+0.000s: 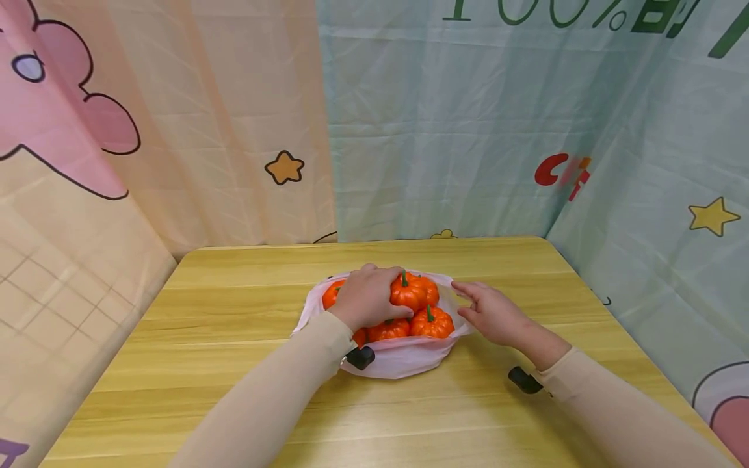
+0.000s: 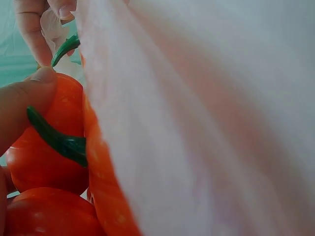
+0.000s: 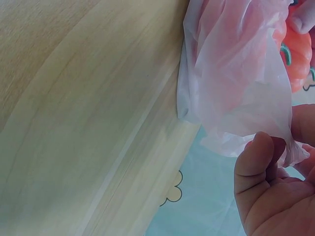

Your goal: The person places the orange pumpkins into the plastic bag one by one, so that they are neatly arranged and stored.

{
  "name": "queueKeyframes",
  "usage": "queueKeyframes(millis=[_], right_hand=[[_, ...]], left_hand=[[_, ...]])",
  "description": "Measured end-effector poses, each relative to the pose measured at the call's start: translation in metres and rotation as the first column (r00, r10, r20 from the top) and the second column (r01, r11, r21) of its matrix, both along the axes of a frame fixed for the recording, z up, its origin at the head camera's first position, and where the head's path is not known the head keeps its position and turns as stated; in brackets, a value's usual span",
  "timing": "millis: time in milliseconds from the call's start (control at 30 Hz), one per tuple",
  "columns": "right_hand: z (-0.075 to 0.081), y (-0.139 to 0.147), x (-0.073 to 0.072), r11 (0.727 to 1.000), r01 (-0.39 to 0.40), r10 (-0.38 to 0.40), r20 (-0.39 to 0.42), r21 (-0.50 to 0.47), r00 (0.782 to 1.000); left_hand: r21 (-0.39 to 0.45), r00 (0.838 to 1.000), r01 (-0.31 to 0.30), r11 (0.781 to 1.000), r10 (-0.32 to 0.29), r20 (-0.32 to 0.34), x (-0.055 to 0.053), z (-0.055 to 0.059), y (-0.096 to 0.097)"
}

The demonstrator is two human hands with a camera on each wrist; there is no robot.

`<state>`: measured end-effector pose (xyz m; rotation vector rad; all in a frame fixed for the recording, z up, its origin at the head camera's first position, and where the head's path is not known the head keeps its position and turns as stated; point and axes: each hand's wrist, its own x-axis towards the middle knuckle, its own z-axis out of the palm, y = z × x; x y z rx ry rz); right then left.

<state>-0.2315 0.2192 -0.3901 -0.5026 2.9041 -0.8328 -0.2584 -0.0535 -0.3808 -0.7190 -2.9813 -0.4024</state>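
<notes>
A thin, pale plastic bag (image 1: 404, 361) lies with its mouth open on the table, filled with several small orange toy pumpkins (image 1: 432, 322) with green stems. My left hand (image 1: 370, 298) reaches over the bag from the left and grips a pumpkin (image 1: 409, 292) at the top of the pile. In the left wrist view, its thumb (image 2: 42, 88) lies against the orange side of a pumpkin (image 2: 49, 157). At the bag's right side, my right hand (image 1: 497, 315) pinches the rim. The right wrist view shows the plastic (image 3: 261, 108) bunched between thumb and fingers.
The wooden table (image 1: 234, 383) extends around the bag on all sides. Printed cloth curtains (image 1: 439, 130) hang behind and beside it. A dark wrist device (image 1: 359, 357) sits at the left cuff and another (image 1: 525, 380) at the right cuff.
</notes>
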Motion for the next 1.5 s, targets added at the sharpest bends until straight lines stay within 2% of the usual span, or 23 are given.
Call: queueKeyframes(millis=[967, 1500], right_hand=[[0.0015, -0.0025, 0.0027, 1.000, -0.002, 0.002, -0.001, -0.009, 1.000], [0.0040, -0.0013, 0.0015, 1.000, -0.010, 0.009, -0.040, -0.018, 0.999]], left_hand=[[0.005, 1.000, 0.003, 1.000, -0.003, -0.014, 0.0018, 0.0005, -0.0006], [0.005, 1.000, -0.004, 1.000, 0.004, 0.005, 0.0016, 0.0017, 0.0006]])
